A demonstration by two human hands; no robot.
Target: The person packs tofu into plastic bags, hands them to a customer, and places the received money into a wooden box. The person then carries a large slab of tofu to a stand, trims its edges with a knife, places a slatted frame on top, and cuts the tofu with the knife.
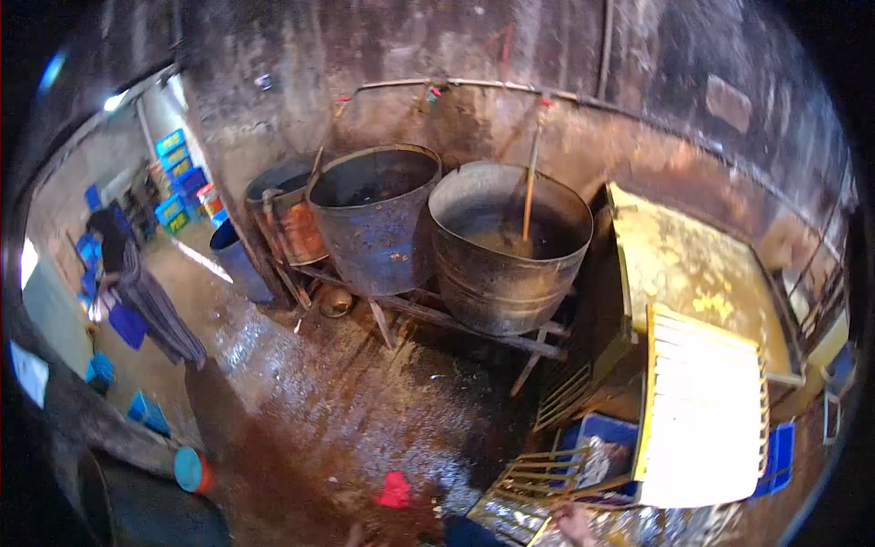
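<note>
At the bottom edge, my right hand [574,524] is partly in view, beside the lower end of a yellow slatted rack [542,469]. Its fingers are too blurred to make out, and I cannot tell whether it touches the rack. A small, blurred part of my left hand [355,536] shows at the bottom edge, below a bright red cloth-like item [395,490] on the wet floor [301,410]. Its fingers are hidden. Right of the rack, a brightly lit white panel with yellow slatted edges [706,410] leans over a blue crate [606,438].
Large metal drums [510,283] stand on a wooden frame [419,310] along the wall. A yellow-topped tank [693,264] is at right. A person [150,292] stands at left near blue containers [173,178]. An orange-blue bucket [193,469] lies at lower left.
</note>
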